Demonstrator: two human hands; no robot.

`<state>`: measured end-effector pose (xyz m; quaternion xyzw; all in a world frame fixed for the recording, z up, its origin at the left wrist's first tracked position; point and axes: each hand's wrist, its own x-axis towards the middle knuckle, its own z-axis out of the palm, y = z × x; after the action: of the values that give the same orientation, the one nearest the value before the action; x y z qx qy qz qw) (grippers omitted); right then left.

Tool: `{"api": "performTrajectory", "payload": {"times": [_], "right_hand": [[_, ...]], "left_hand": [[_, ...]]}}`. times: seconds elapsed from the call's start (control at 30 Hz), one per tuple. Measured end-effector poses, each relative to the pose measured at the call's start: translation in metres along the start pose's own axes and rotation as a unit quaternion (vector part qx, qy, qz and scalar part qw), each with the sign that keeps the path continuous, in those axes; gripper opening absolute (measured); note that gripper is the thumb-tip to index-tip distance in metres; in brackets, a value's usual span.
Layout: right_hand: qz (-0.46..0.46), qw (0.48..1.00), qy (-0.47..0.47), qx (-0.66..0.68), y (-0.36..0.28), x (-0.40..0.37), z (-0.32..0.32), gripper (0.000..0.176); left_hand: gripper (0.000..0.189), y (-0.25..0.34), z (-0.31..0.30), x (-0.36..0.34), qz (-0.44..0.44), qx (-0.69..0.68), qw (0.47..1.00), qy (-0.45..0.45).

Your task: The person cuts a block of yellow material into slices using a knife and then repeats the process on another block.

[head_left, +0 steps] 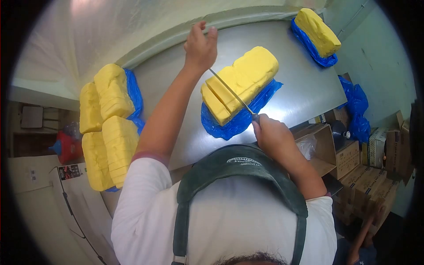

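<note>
My right hand (273,133) is closed around the handle of a long thin blade (229,89). The blade lies diagonally across a big yellow block (254,66), which rests on blue plastic (232,128) on the metal table (176,154). A cut gap parts a slice (214,105) from the block's near left end. Beyond the blade's far end, my left hand (201,47) is raised with thumb and fingers apart, and nothing shows between them. The blade's far end meets the outline of my left wrist, so its tip is hidden or unclear.
Several yellow blocks (112,90) stand at the left over blue plastic, one with slice lines (119,148). Another block (317,33) sits at the far right corner. Cardboard boxes (349,159) and blue bags (357,108) are at the right. Another person's arm (364,232) shows lower right.
</note>
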<state>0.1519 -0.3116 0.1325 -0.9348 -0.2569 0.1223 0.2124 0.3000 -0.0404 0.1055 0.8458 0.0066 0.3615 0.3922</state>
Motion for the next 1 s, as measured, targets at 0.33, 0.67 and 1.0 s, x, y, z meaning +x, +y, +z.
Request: {"api": "performTrajectory", "payload": {"times": [0.33,0.67,1.0], "right_hand": [[0.016,0.999,-0.031,0.016,0.002,0.006,0.003,0.029],[0.033,0.998,-0.053,0.005,-0.006,0.008,0.002,0.028],[0.049,0.993,-0.100,0.023,-0.007,0.018,0.010,0.026]], "left_hand": [[0.068,-0.014,0.022,-0.005,-0.025,0.052,0.993,-0.100],[0.070,-0.021,0.026,-0.003,-0.035,0.073,0.982,-0.171],[0.069,-0.028,0.032,-0.012,-0.087,0.113,0.943,-0.300]]}}
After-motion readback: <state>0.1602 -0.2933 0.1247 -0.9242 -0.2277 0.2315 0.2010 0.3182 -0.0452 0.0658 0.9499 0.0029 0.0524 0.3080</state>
